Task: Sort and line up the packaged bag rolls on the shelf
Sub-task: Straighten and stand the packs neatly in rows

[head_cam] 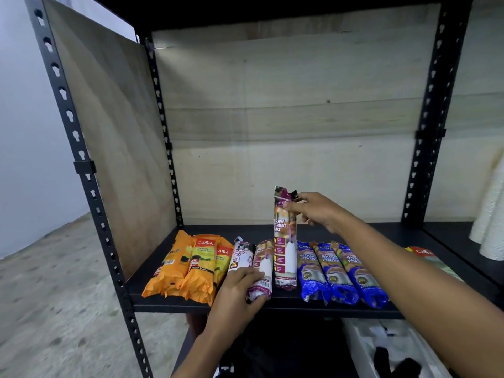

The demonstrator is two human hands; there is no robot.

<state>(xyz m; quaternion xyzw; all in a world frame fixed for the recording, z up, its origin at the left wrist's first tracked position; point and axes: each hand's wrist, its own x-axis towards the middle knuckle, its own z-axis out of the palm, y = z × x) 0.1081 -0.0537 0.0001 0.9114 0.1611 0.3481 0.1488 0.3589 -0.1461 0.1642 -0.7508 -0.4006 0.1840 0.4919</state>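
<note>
Nearest the lens, the left hand (240,289) curls round a purple-white roll (262,266) lying on the black shelf (286,301), with orange rolls (191,268) to its left. Just right, the right hand (319,211) pinches the top of an upright drawstring roll (285,249). Blue rolls (341,271) lie further right.
</note>
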